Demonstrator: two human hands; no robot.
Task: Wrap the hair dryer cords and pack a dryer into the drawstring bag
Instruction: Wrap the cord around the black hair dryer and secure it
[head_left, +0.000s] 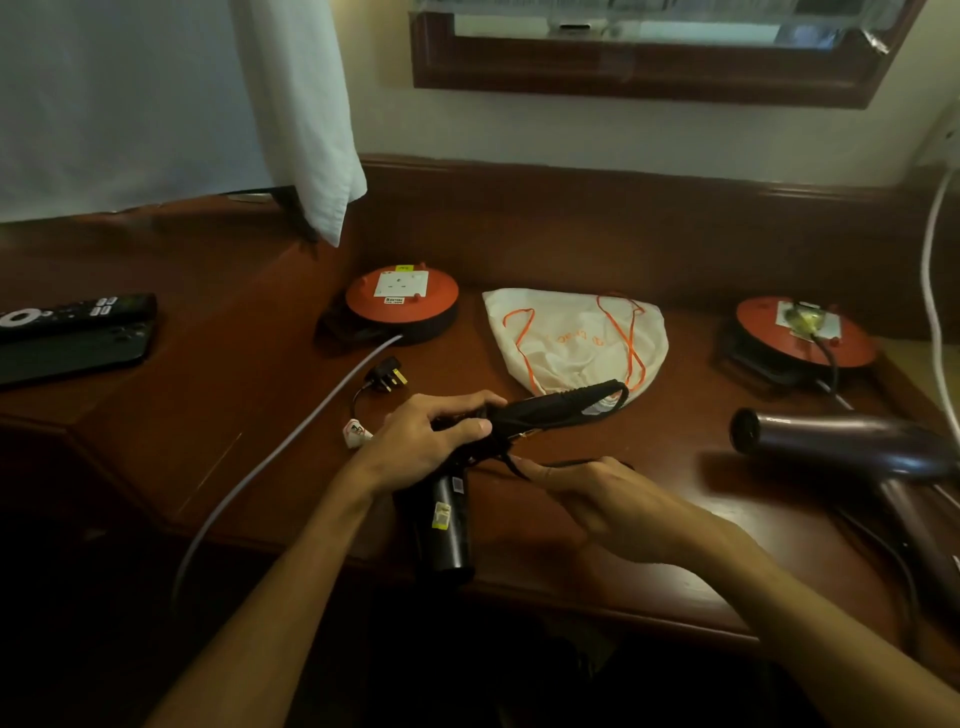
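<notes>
A black hair dryer (448, 525) is held over the front of the wooden desk (249, 395), its barrel pointing toward me and its handle reaching up toward the bag. My left hand (426, 441) grips the dryer at the handle's base. My right hand (592, 499) pinches the dryer's black cord (566, 463) just right of the handle. The cord's plug (387, 376) lies on the desk to the left. A white drawstring bag (571, 338) with orange strings lies flat behind the dryer. A second, purple hair dryer (852, 449) lies at the right.
Two orange cable reels stand at the back, one (402, 301) left of the bag and one (802, 332) at the right with a plug in it. A grey cable (291, 441) runs off the desk front. Remote controls (72, 325) lie at the left. White cloth (311, 114) hangs behind.
</notes>
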